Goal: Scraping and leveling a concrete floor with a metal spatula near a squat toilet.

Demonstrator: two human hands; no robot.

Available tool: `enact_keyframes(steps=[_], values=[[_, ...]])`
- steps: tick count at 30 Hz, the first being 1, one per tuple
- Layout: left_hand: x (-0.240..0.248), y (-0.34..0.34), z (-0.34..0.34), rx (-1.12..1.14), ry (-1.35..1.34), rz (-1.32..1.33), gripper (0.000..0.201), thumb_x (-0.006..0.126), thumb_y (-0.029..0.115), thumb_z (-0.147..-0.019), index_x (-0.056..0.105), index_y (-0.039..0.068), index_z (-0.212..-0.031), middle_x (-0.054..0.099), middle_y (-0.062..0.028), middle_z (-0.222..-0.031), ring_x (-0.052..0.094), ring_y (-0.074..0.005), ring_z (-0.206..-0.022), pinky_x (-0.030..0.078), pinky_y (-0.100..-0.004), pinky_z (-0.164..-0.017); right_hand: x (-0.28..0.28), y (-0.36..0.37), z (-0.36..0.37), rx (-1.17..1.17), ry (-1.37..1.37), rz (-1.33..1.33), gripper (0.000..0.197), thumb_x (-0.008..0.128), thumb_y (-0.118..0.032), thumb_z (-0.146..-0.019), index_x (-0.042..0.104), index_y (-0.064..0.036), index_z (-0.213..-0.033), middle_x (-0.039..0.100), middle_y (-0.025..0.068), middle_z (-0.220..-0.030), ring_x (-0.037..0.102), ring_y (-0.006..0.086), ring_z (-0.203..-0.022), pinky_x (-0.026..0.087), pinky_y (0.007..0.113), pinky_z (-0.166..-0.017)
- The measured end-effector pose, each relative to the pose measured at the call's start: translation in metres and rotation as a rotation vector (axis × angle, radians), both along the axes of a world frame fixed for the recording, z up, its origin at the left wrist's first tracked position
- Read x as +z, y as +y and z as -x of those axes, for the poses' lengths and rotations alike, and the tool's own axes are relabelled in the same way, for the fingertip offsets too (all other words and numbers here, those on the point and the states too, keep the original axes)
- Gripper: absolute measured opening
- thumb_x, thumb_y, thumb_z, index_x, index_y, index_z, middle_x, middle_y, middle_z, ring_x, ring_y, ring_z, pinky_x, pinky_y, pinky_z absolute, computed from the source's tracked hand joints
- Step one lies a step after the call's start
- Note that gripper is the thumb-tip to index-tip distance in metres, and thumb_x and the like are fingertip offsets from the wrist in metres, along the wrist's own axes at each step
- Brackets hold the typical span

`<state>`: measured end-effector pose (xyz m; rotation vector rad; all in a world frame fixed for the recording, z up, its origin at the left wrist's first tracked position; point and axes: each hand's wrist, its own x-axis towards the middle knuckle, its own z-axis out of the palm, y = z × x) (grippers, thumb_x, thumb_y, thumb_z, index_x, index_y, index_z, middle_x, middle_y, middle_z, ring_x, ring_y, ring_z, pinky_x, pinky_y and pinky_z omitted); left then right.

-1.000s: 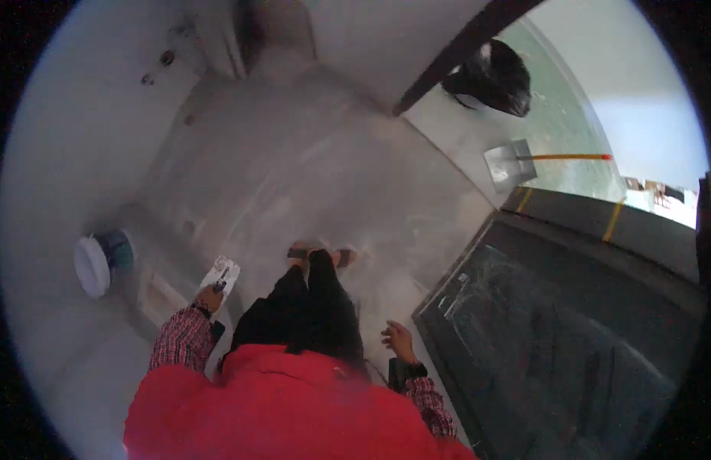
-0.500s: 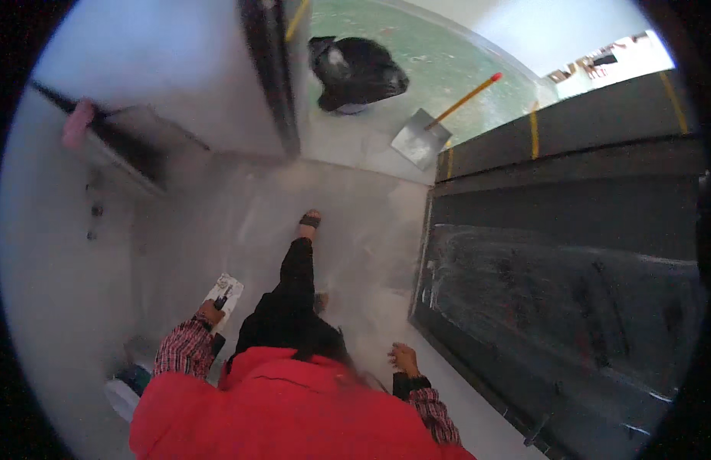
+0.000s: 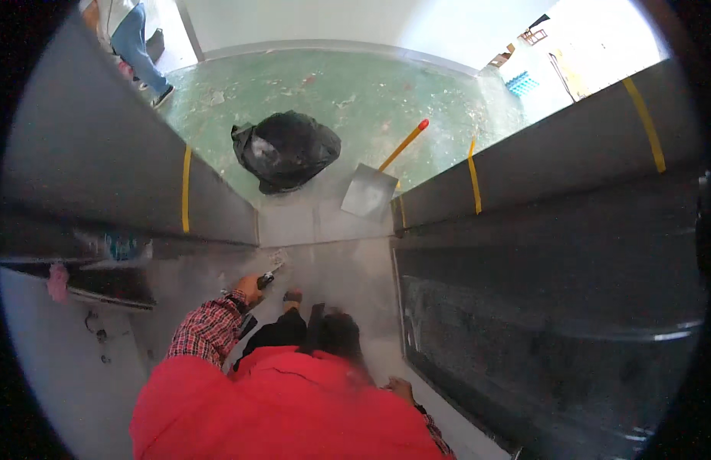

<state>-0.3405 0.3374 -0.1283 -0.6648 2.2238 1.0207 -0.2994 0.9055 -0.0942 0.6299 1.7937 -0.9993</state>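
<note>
My left hand (image 3: 252, 288) is closed round the black handle of a plastering trowel (image 3: 277, 268), held low ahead of me on the left. The blade is tilted, so little of its face shows. White residue marks it. My right hand (image 3: 400, 388) hangs by my right side, fingers loosely bent and apart, with nothing seen in it. It is nearest to the dark panel (image 3: 539, 307) on the right, without touching it. The red garment (image 3: 294, 399) I wear covers the lower part of the view.
Ahead, a black plastic bag (image 3: 288, 149) and a grey square-bladed shovel (image 3: 371, 189) with a yellow handle stand on the dusty green floor (image 3: 355, 100). Dark walls with yellow tape (image 3: 187, 188) flank the passage. Far left, a person in jeans (image 3: 137, 50) stands. A pink cloth (image 3: 58, 281) hangs left.
My view has swung left, and the bag and shovel now appear further left and lower. The trowel has moved forward and its blade has turned more edge-on. The person has come into view.
</note>
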Motion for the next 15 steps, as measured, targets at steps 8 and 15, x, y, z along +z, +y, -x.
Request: enact_keyframes(steps=[8, 15], values=[[-0.058, -0.043, 0.06, -0.016, -0.201, 0.152, 0.036, 0.06, 0.017, -0.061, 0.063, 0.005, -0.095, 0.063, -0.0203, -0.09, 0.061, -0.0336, -0.088, 0.048, -0.0405, -0.075, -0.048, -0.062, 0.194, 0.261, 0.232, 0.159, 0.039, 0.053, -0.025, -0.086, 0.054, -0.0003, -0.116, 0.063, 0.013, -0.09, 0.061, 0.0224, -0.079, 0.05, 0.033, -0.067], [0.017, -0.044, 0.131, 0.261, -0.265, 0.136, 0.034, 0.06, 0.016, -0.061, 0.063, 0.005, -0.093, 0.063, -0.0195, -0.088, 0.061, -0.0331, -0.087, 0.048, -0.0411, -0.076, -0.061, -0.119, 0.409, 0.345, 0.154, 0.113, 0.033, 0.048, -0.023, -0.087, 0.058, -0.0037, -0.111, 0.064, 0.0122, -0.086, 0.059, 0.0188, -0.065, 0.047, 0.031, -0.055]])
